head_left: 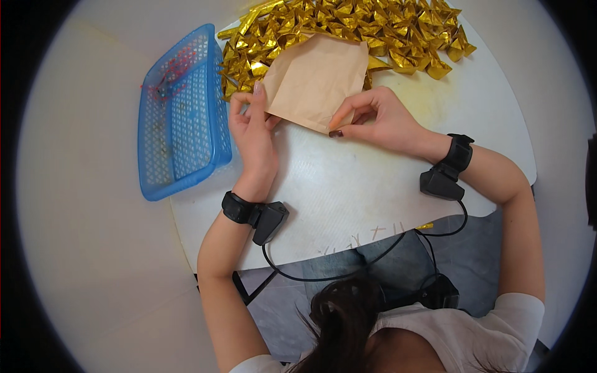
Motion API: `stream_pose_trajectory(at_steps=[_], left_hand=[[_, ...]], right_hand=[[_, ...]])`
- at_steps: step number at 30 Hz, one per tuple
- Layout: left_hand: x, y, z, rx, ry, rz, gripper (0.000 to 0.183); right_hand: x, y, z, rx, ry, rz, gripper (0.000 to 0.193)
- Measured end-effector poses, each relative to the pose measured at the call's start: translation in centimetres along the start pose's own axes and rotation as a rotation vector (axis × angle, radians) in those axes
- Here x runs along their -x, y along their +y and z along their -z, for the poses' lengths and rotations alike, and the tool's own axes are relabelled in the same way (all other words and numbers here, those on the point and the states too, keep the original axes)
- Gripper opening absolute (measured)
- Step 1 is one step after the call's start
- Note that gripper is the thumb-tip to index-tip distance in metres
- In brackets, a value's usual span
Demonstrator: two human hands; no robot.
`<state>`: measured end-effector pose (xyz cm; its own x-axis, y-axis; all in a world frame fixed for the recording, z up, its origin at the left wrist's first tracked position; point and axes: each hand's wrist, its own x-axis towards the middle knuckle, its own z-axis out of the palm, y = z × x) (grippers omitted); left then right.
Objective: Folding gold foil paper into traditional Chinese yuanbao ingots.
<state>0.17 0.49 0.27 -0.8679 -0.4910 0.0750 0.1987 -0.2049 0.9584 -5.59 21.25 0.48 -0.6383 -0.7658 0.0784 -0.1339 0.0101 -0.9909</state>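
Nearest: dark hair (345,317) and a pale short-sleeved shirt (423,336) at the lower edge; blue jeans (395,258) just beyond. Each wrist bears a black strapped unit; the left unit (270,222) and right unit (443,182) trail black cable (311,280).

Over the white table (336,186), the left hand (254,137) is at the near left corner of the brown kraft paper (317,78), fingers bent, thumb upright beside its edge. The right hand (385,121) pinches the near right corner between thumb and forefinger; thumbnail dark.

Kraft paper: plain, matte, lightly creased, roughly four-sided; near edge straight, far edge uneven. Beyond and partly beneath it in view: a heap of shiny gold foil folded pieces (404,37), pointed. Left of the heap: a blue plastic basket (221,133) with lattice walls.

Obscured: some left fingertips pass behind the paper, so cannot tell whether that hand pinches. Sheet or flat bag: unclear. Reddish matter at the basket's far end is indistinct. Heap is cut off at the top.

Count: hands 2, kraft paper 1, basket 1, wrist units 2; foil pieces overlap, uncountable.
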Motion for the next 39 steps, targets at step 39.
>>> stream_pose_trajectory(at_steps=[39], left_hand=[[0.4,0.5,-0.4,-0.180,-0.143,-0.092,0.040]], right_hand=[[-0.5,0.9,0.4,-0.117,0.371,0.063,0.042]])
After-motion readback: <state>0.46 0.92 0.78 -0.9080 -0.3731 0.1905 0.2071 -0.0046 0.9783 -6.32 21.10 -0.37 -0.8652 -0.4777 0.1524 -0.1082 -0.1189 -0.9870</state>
